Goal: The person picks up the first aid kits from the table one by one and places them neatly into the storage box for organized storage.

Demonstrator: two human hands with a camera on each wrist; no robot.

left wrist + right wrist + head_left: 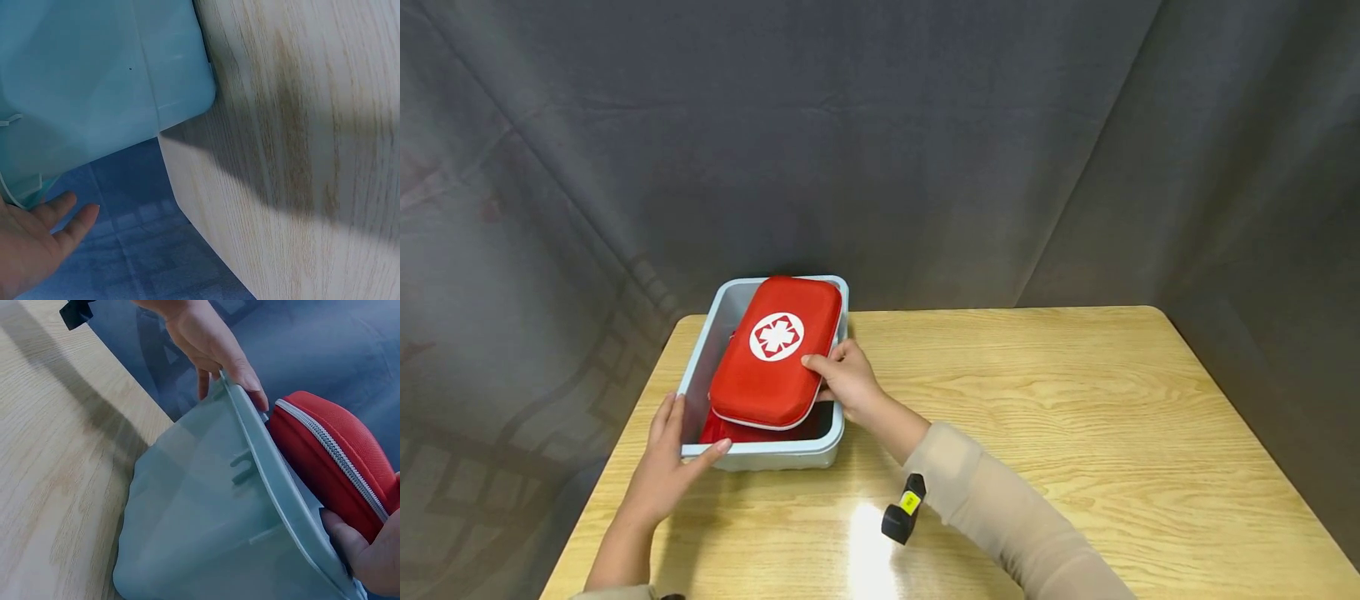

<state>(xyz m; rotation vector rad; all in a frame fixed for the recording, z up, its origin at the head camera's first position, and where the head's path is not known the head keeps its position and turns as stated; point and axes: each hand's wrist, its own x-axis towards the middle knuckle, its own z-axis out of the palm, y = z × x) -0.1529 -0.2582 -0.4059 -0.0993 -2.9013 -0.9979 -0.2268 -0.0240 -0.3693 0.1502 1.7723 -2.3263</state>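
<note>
A red zippered first-aid case with a white round emblem lies tilted in the mouth of a pale blue-grey plastic bin. My right hand pinches the case at its right edge, thumb on top and fingers underneath; the right wrist view shows the case and its silver zipper close up. At the bin's near left corner, my left hand rests on the rim with its fingers and thumb spread. Beneath the case, more red material and something dark show, mostly hidden.
The bin stands at the left of a light wood table. A black wrist-worn device with a yellow label sits by the right sleeve. Dark grey curtains hang behind and beside the table.
</note>
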